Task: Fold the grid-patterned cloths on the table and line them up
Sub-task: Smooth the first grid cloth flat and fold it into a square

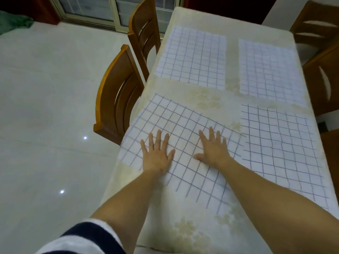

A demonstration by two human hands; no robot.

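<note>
Pressing left hand (156,153) and right hand (213,149) flat on the white dark-gridded cloth (183,121), each grip wide, empty.
Skewed at the left edge of the cream floral counter (201,233), perhaps overhanging; a push could slide it off.

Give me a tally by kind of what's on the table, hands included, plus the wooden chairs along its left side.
Grid-patterned cloths: 4, all lying flat
Hands: 2, both flat on the near left cloth
Pale floral tablecloth: 1
Wooden chairs on the left side: 2
Total: 9
</note>
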